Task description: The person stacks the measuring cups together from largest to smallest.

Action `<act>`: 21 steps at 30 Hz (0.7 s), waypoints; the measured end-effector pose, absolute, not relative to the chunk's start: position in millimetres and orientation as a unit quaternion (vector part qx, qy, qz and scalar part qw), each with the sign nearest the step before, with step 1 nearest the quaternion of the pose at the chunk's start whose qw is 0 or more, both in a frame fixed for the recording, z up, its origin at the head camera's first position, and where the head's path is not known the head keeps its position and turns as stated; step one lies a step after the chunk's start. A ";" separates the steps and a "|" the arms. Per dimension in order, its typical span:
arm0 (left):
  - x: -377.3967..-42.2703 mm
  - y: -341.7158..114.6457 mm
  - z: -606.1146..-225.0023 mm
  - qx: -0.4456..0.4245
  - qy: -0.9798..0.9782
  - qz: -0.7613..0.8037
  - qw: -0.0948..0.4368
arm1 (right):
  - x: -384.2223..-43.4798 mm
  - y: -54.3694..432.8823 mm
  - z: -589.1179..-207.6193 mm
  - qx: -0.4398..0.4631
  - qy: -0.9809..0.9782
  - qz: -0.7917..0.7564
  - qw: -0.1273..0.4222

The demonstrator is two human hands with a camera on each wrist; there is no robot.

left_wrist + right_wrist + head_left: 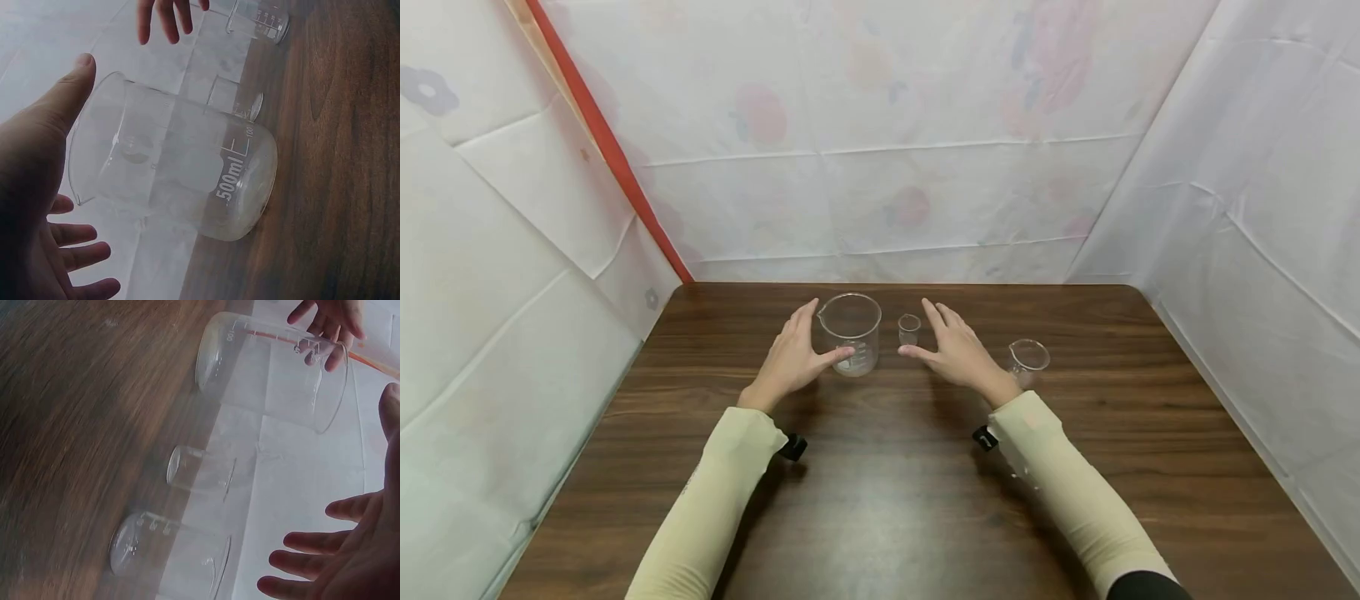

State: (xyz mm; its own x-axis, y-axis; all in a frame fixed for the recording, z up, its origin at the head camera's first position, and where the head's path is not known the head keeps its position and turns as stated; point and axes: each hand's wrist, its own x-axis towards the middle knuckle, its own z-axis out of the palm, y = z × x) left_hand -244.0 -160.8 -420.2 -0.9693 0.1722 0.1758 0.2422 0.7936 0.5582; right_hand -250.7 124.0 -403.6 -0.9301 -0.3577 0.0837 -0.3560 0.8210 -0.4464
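Note:
A large clear glass beaker (852, 333), marked 500ml in the left wrist view, stands upright near the back of the table. Beside its left side is my left hand (792, 357), thumb and fingers spread and extended. A tiny beaker (909, 330) stands to the right of the large one. My right hand (958, 350) is just right of the tiny beaker, its fingers also spread and holding nothing. Partly behind the right wrist in the head view stands a medium beaker (1030, 356). Whether the left hand touches the large beaker is hard to tell.
The brown wooden table (880, 500) ends at a back edge against a pale patterned sheet (865, 200). Similar sheets hang at the left and right. A red strip (617, 158) runs down the left corner.

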 end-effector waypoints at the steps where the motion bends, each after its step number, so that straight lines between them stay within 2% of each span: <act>1: -244.4 -160.9 -421.0 -0.109 -0.944 -0.306 0.057 | -251.2 122.2 -404.1 -0.190 0.953 -0.235 0.001; 21: -250.0 -159.2 -431.7 -0.111 -0.931 -0.342 0.054 | -258.5 98.4 -413.8 -0.243 0.925 -0.290 0.031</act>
